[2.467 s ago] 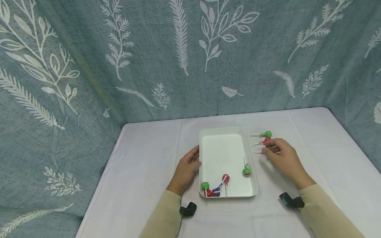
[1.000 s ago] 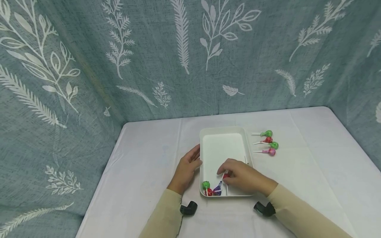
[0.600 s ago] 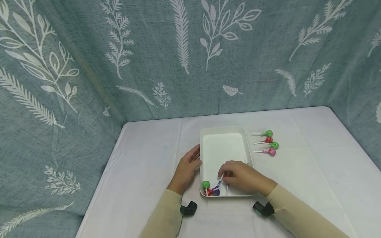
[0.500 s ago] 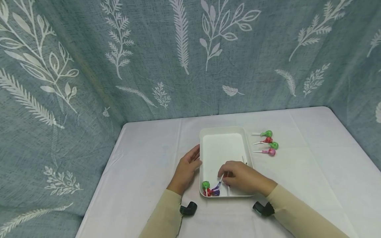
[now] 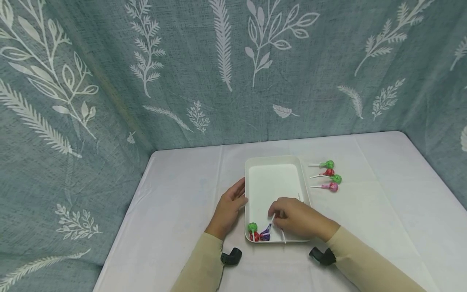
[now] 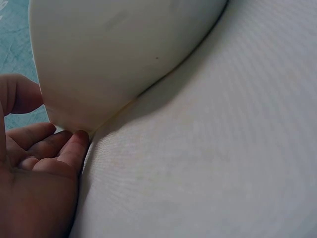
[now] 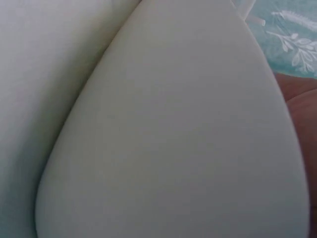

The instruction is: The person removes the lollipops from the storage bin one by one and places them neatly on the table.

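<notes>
A white tray [image 5: 271, 178] lies on the table, its outer wall [image 6: 124, 59] filling much of the left wrist view. At its left side my left hand [image 5: 227, 211] holds it, thumb at the rim and fingertips low against the wall. My right hand [image 5: 297, 217] reaches into the tray's near part, pinching a lollipop whose stick [image 5: 283, 236] points towards me; its head is hidden by the fingers. Beside it lies a purple lollipop [image 5: 266, 234], its stick rising to my fingertips. A green lollipop [image 5: 252, 227] and a red lollipop [image 5: 255, 236] crowd the near left corner.
On the cloth right of the tray, a green lollipop [image 5: 328, 164], a red one, another green one [image 5: 336, 178] and a pink lollipop [image 5: 332, 186] lie in a row, sticks leftward. Another stick [image 5: 300, 197] shows past my right hand. A patterned curtain [image 5: 233, 101] hangs behind.
My right hand let go of the pink lollipop on the cloth, came left into the tray and took hold of another. That one's stick has swung slightly right. The left hand stayed put.
</notes>
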